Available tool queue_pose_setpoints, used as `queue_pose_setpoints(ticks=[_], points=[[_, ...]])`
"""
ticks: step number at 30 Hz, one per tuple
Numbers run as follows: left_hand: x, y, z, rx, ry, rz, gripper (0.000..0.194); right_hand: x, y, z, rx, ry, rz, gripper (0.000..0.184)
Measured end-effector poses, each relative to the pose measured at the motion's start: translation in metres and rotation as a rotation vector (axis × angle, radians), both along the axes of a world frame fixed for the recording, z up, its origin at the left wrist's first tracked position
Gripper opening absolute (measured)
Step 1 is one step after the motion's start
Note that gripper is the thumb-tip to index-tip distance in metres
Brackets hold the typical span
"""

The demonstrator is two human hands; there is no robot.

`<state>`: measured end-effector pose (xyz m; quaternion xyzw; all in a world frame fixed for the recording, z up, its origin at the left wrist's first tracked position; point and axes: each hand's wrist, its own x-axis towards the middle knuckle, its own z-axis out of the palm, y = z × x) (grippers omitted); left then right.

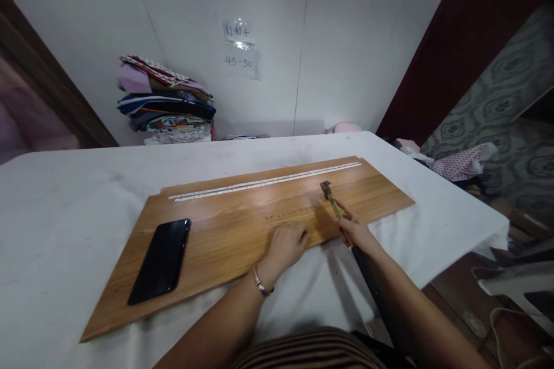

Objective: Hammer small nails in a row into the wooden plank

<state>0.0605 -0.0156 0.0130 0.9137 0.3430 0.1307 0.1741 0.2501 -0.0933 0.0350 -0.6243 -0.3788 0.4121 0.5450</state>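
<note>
My right hand [352, 229] is wrapped round the yellowish handle of a hammer [326, 189]; its dark metal head is raised over the wooden board [225, 242]. My left hand [289, 240] rests on the board near its front edge, fingers curled in. Whether something small is between those fingers is hidden. A short row of small dark nails [292, 211] stands in the board just beyond my left hand. A silver bracelet [261, 279] circles my left wrist.
A black phone [161, 262] lies on the board's left part. Two pale measuring strips [264, 183] run along its far side. The white-covered table [64, 213] carries the board. Folded clothes [167, 101] are stacked by the wall, which bears paper notes [241, 61].
</note>
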Motion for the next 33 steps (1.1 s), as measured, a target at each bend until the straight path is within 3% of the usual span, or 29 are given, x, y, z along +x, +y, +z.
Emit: queue_pose_setpoints(ticks=[10,16,25,29,33], points=[[0.000,0.000,-0.001,-0.021,-0.022,-0.003,0.014,0.004,0.004,-0.012,-0.009,0.045,0.033,0.083],[-0.001,0.000,-0.002,-0.014,-0.017,-0.002,0.015,0.002,0.010,-0.009,-0.026,0.006,-0.004,0.082],[0.000,-0.001,0.006,-0.055,0.027,0.002,0.016,0.038,0.039,-0.011,-0.114,-0.296,-0.049,0.072],[0.000,-0.001,0.006,-0.063,0.035,0.004,0.018,0.062,0.053,-0.012,-0.191,-0.538,-0.067,0.071],[0.000,0.000,0.004,-0.054,0.018,0.000,0.016,0.073,0.056,-0.002,-0.249,-0.809,-0.011,0.059]])
